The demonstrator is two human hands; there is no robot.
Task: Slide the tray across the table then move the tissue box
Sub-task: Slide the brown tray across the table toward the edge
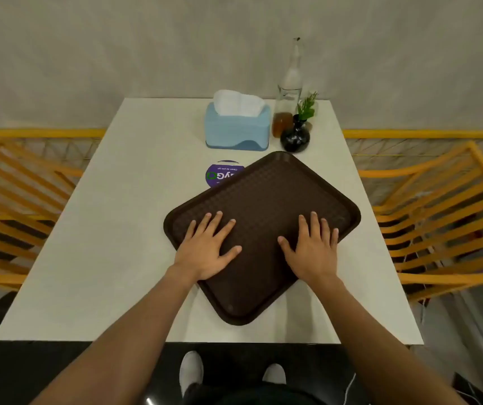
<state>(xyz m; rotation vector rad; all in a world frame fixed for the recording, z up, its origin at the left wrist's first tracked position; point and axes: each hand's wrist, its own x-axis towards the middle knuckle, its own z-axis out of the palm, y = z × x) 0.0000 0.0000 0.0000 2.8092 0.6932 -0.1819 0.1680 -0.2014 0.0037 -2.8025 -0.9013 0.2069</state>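
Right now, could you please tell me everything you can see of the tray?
The tray is dark brown, rectangular with rounded corners, a raised rim and a textured floor; it looks like plastic. It holds no items and lies flat on the white table, turned diagonally, one corner toward the vase. It partly covers a purple sticker. The left hand and right hand press flat on it.

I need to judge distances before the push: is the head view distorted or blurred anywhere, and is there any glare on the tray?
Head view: wide-angle bending is strong at the edges, bowing the yellow chairs and the table sides; the centre is fairly sharp; the brown tray is matte with no glare; both hands, left hand and right hand, lie flat and clear; soft, even light with faint shadows.
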